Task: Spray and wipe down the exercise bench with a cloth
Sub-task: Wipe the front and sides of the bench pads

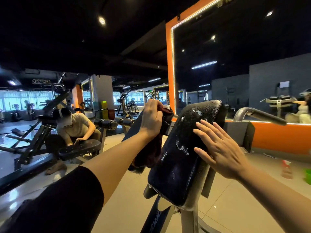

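While the black pad [183, 153] of the bench tilts up at the centre of the view, wet with spray droplets and white foam streaks, two bare hands work on either side of it. The right hand [220, 148] lies flat against the pad's right edge, fingers straight and spread, holding nothing. The left hand [151, 117], on a forearm emerging from a black sleeve [67, 204], is curled round a dark red cloth [151, 152] at the pad's upper left; the cloth hangs down beside the pad's left edge. Beneath the pad, a grey metal post [188, 219] carries it above a pale tiled floor [235, 207]. To the pad's right, on the floor, stand a blurred spray bottle [287, 169] and, at the frame edge, part of a green tub [307, 175]. A curved grey handle [259, 114] juts out just beyond the pad's upper right. Behind it runs an orange-framed mirror [235, 64]. Well to the pad's left, a second person [75, 126] in a pale shirt bends over another bench [79, 148], one hand on its black surface. Farther off, gym machines stand before bright windows [25, 100].
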### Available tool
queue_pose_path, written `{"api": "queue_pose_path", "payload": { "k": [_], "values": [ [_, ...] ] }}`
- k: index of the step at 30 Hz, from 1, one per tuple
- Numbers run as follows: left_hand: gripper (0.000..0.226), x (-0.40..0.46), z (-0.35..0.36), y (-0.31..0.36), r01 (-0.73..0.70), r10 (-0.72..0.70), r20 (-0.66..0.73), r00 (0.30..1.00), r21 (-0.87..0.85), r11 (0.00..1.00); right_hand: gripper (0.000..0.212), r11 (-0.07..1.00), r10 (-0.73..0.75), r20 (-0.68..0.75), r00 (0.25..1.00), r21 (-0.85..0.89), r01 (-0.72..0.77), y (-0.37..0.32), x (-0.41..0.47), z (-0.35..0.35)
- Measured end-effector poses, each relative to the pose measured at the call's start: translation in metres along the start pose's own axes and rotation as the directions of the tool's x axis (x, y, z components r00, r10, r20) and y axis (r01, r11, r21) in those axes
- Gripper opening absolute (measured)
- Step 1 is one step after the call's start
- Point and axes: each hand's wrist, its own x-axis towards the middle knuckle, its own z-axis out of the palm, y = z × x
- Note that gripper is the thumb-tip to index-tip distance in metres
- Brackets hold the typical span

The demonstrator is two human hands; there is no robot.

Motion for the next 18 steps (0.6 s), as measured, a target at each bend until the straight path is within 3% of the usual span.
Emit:
{"api": "queue_pose_path", "payload": {
  "k": [5,8,10,12,13,15,17,18],
  "values": [
    [0.037,0.020,0.008,0.034,-0.046,0.025,-0.136,0.990,-0.153,0.987,0.064,0.999,0.023,0.003,1.000,-0.029,-0.023,0.010,0.003,-0.024],
    [0.026,0.028,0.024,0.046,-0.039,0.004,-0.212,0.977,-0.160,0.986,0.060,0.997,0.061,-0.036,0.997,-0.044,-0.063,0.019,0.012,-0.036],
    [0.014,0.027,0.043,0.052,0.050,-0.092,-0.223,0.971,-0.184,0.982,0.058,0.994,0.078,-0.052,0.996,-0.073,-0.081,0.025,0.019,-0.040],
    [0.025,0.019,0.062,0.057,0.157,-0.163,-0.004,0.987,-0.260,0.953,0.058,0.991,0.101,-0.045,0.994,-0.082,-0.104,0.029,0.022,-0.041],
    [0.032,0.012,0.071,0.056,0.135,-0.094,0.164,0.982,-0.258,0.957,0.059,0.990,0.120,-0.037,0.992,-0.070,-0.122,0.030,0.023,-0.042],
    [0.043,0.000,0.082,0.044,-0.098,0.134,0.376,0.917,-0.115,0.989,0.063,0.986,0.159,-0.030,0.987,-0.055,-0.160,0.037,0.026,-0.041],
    [0.050,0.001,0.086,0.015,-0.231,0.202,0.439,0.876,0.013,0.973,0.068,0.972,0.231,-0.009,0.973,-0.040,-0.231,0.043,0.031,-0.041],
    [0.053,0.002,0.088,0.001,-0.201,0.160,0.431,0.888,0.051,0.978,0.068,0.961,0.274,0.003,0.962,-0.023,-0.274,0.047,0.035,-0.040]
  ]
}}
